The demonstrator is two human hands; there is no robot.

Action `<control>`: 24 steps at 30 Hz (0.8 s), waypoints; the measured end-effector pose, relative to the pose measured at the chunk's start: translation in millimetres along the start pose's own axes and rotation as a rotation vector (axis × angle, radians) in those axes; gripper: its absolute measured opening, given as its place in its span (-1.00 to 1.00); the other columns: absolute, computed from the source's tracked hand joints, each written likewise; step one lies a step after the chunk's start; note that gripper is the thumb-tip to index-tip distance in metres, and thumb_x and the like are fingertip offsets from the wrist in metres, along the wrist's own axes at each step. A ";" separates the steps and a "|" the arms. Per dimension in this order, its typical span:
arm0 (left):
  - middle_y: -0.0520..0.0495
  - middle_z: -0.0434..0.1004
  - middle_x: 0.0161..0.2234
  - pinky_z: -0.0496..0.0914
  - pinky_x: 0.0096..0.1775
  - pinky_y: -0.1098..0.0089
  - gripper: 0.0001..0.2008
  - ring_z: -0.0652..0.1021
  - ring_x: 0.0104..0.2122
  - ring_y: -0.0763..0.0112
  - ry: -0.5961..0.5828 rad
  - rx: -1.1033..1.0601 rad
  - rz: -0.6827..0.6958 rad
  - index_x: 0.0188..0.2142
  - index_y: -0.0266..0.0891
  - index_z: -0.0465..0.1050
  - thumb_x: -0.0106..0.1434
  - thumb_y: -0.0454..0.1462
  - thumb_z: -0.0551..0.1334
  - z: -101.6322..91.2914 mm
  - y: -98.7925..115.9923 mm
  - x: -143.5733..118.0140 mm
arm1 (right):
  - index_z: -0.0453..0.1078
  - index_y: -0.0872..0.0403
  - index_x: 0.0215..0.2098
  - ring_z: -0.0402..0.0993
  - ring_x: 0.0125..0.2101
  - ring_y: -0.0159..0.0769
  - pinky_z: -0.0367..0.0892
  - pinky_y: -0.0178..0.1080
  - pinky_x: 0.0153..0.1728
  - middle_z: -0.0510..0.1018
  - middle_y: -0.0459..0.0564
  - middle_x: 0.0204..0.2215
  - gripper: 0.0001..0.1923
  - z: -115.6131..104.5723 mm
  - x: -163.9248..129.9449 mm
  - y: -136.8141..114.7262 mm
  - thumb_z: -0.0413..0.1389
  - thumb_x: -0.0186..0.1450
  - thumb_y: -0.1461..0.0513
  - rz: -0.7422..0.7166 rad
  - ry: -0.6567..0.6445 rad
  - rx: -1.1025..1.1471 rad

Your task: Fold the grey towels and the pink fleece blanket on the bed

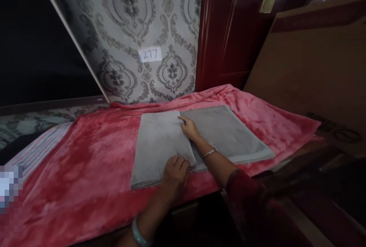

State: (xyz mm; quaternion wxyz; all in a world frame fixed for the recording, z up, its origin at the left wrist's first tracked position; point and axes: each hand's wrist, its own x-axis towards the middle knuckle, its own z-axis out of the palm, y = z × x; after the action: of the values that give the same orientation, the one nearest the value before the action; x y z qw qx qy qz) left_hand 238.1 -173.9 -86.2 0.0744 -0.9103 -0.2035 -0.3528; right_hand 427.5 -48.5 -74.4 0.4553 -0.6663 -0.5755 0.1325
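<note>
Where the grey cloth lies: a grey towel (160, 144), soft and matte, spread flat near the middle of a bed-like surface, partly folded so that its left part sits as a doubled panel on top and its right part runs out flat toward the right edge.
Fold line: the edge of the upper panel slants from the far middle of the towel down toward the near edge, between the two hands.
Left hand (175, 172): palm down at the near edge of the towel, fingers curled over the corner of the folded panel; it looks to be pinching that corner, though the fingertips are hidden under the cloth edge, so a firm hold cannot be told for sure. A pale jade-coloured bangle (139, 234) sits on this wrist.
Right hand (189, 128): laid flat on the towel farther away, fingers stretched along the fold edge, pressing and clasping nothing. A thin silver bracelet (211, 152) circles this wrist, and a dark red sleeve (246, 189) covers the forearm.
Under the towel: a pink-red plush blanket (85, 163) covering the whole surface, rumpled at its far edge.
Left of the blanket: a striped sheet (42, 144) showing beneath it.
Behind: patterned grey damask wallpaper (128, 18) with a small white label (150, 54) reading 277.
Right side: a dark red wooden door frame (220, 29) and a large brown cardboard panel (311, 67) leaning beside the bed.
</note>
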 end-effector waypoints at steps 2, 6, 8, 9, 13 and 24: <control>-0.09 0.47 -0.37 0.30 -0.26 0.26 -0.87 0.41 -0.32 0.26 0.009 -0.012 0.024 -0.26 -0.23 0.42 0.32 -0.42 0.13 0.1 -0.1 2.9 | 0.41 0.05 0.17 0.36 0.14 -0.30 0.19 -0.21 0.22 0.49 0.00 0.14 -0.52 -2.1 0.7 1.6 0.01 0.30 0.38 -0.020 0.005 -0.003; -0.08 0.45 -0.39 0.29 -0.28 0.28 -0.85 0.39 -0.35 0.29 0.016 -0.029 0.061 -0.29 -0.24 0.42 0.35 -0.42 0.10 0.7 -0.3 5.4 | 0.40 0.06 0.18 0.36 0.14 -0.27 0.19 -0.21 0.22 0.49 0.01 0.14 -0.49 -5.3 -2.2 3.0 0.01 0.29 0.39 -0.014 0.002 -0.035; -0.08 0.45 -0.39 0.29 -0.29 0.28 -0.84 0.38 -0.35 0.28 0.001 -0.028 0.061 -0.28 -0.23 0.42 0.35 -0.42 0.09 1.6 -0.4 4.6 | 0.40 0.07 0.19 0.38 0.12 -0.23 0.21 -0.19 0.20 0.49 0.04 0.13 -0.48 -5.6 -3.1 3.9 0.03 0.27 0.40 0.010 -0.011 -0.058; -0.08 0.45 -0.39 0.29 -0.29 0.28 -0.84 0.39 -0.35 0.29 -0.008 -0.028 0.062 -0.28 -0.23 0.42 0.35 -0.42 0.09 2.4 -0.4 3.9 | 0.40 0.08 0.19 0.40 0.11 -0.20 0.22 -0.18 0.19 0.50 0.06 0.13 -0.47 -5.5 -2.4 4.2 0.04 0.27 0.39 0.023 -0.019 -0.069; -0.07 0.44 -0.39 0.30 -0.26 0.27 -0.85 0.40 -0.34 0.28 -0.027 -0.014 0.046 -0.28 -0.22 0.41 0.34 -0.43 0.10 7.4 -0.6 0.1 | 0.35 0.10 0.23 0.43 0.08 -0.14 0.28 -0.14 0.14 0.49 0.12 0.13 -0.48 -4.6 9.0 1.5 0.09 0.30 0.32 0.058 -0.051 -0.097; -0.09 0.44 -0.38 0.32 -0.26 0.26 -0.81 0.41 -0.34 0.29 0.068 -0.006 0.057 -0.24 -0.21 0.41 0.31 -0.47 0.09 18.6 -4.0 -10.6 | 0.30 -0.02 0.28 0.40 0.07 -0.23 0.24 -0.19 0.17 0.44 0.04 0.13 -0.40 4.3 9.6 -3.4 -0.03 0.31 0.40 -0.018 0.021 -0.126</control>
State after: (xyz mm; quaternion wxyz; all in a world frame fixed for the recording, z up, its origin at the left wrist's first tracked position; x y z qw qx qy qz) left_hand 240.7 -168.5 -107.1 0.0886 -0.9034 -0.1738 -0.3818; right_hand 425.3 -38.3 -70.9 0.4197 -0.6897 -0.5839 0.0848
